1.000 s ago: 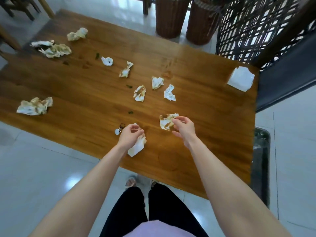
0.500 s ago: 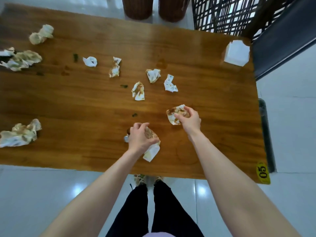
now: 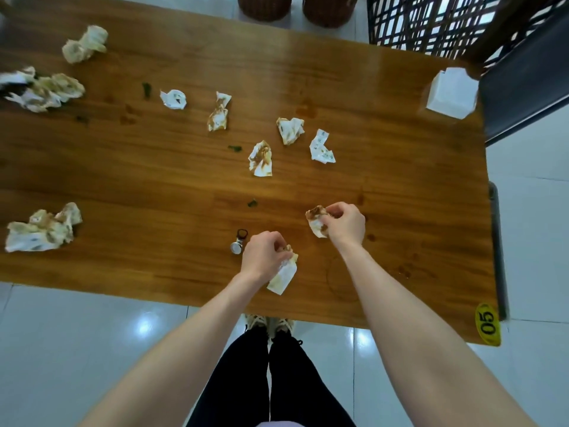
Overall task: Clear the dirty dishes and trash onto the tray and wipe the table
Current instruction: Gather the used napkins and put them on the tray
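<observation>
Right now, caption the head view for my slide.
Left hand grips a folded napkin, right hand a crumpled napkin, over a table strewn with dirty napkins.

Bright, even daylight fills the scene, strongest through the lattice screen (image 3: 431, 23) at top right. The glossy floor (image 3: 61, 349) throws back white glare spots (two near the table's front edge), and the table (image 3: 154, 180) carries a soft sheen. Wide-angle distortion bows the edges, and the far-left napkins (image 3: 18, 84) are smeared with blur.
</observation>
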